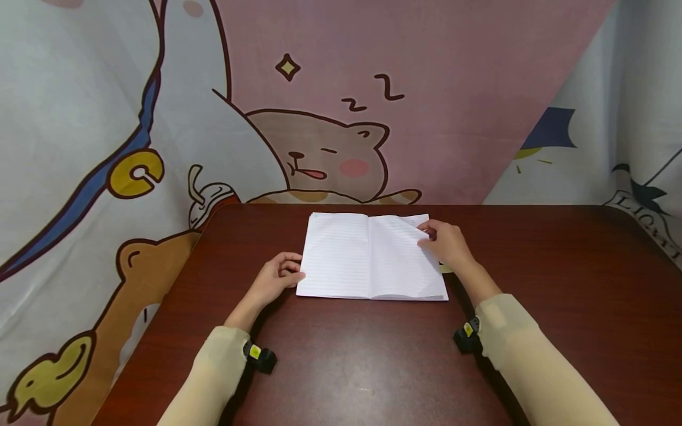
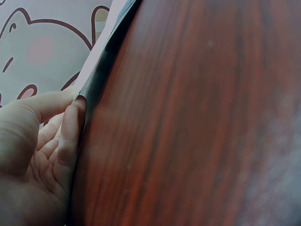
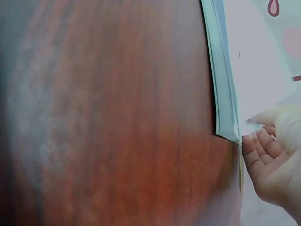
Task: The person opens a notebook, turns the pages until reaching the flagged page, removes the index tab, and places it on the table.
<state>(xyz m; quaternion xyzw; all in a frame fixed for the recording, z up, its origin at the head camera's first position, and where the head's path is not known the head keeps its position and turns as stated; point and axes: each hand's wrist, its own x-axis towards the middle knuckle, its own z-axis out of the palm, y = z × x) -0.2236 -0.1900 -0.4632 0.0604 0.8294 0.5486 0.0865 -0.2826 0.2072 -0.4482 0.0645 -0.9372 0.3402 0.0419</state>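
An open notebook (image 1: pixel 335 254) with lined white pages lies on the table, its fold running down the middle. At its left edge, my left hand (image 1: pixel 273 278) holds the pages; in the left wrist view the thumb (image 2: pixel 56 103) is on top and the curled fingers (image 2: pixel 70 127) are at the underside. My right hand (image 1: pixel 447 244) pinches the outer edge of the right page (image 3: pixel 256 70) near its upper corner. That page bows up slightly, and the stacked sheets (image 3: pixel 223 84) beneath it show in the right wrist view.
The dark reddish-brown table (image 1: pixel 351 355) reaches back to a cloth with cartoon animals (image 1: pixel 330 154). A small pale yellow strip (image 1: pixel 445 268) shows beside the notebook, under the right wrist. Each wrist carries a small black camera (image 1: pixel 264 360).
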